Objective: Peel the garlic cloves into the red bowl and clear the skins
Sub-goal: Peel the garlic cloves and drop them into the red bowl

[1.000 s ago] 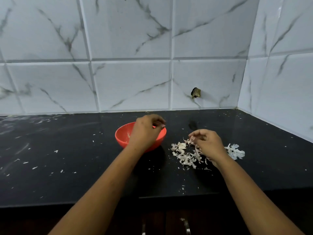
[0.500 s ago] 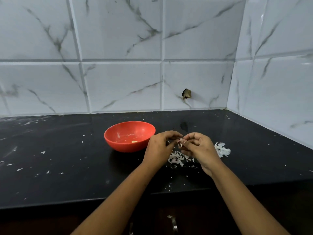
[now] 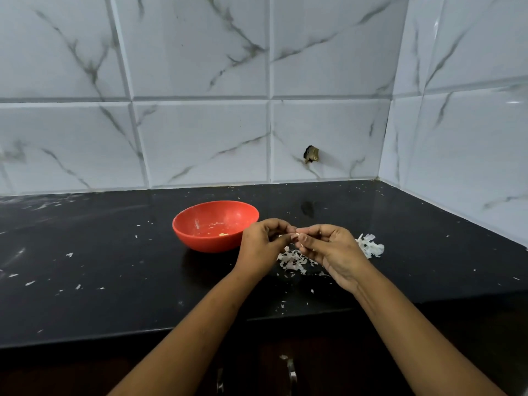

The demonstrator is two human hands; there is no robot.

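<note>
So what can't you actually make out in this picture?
All head view:
1. The clove, pinched between left hand and right hand: fingertips cover it, so how far it is peeled is unclear.
2. The pale bits in the red bowl: too small to tell cloves from scraps.
3. The skins pile: partly behind the hands.
4. The dark wall fitting: too small to identify.

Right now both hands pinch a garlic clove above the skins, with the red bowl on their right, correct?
No: the head view shows the red bowl on their left. Left hand and right hand do pinch the garlic clove above the skins.
</note>
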